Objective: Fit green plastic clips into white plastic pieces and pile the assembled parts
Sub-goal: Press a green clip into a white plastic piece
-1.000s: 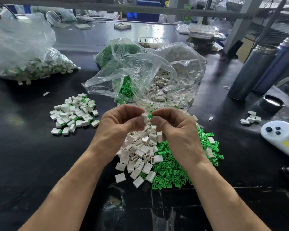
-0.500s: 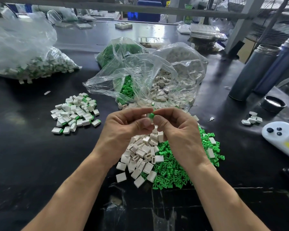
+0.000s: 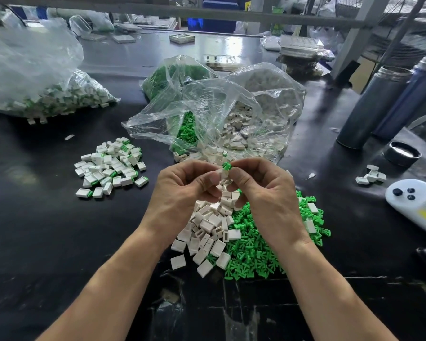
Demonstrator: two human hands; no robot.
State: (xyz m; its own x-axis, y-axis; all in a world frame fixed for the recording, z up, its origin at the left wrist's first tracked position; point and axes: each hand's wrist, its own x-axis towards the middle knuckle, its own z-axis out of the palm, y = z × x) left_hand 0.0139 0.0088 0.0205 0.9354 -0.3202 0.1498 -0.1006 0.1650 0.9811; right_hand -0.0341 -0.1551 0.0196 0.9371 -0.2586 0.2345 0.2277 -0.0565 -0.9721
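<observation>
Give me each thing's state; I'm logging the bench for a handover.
left hand: pinching white piece
right hand: pinching green clip, not fully seated
assembled pile: loose on table
white pile: unassembled
green pile: unassembled
middle bag: open
flask: lid off

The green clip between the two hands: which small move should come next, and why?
Probably the right hand should press the green clip further into the white piece that the left hand pinches. The clip still stands out above the piece, so it seems not fully seated.
</observation>
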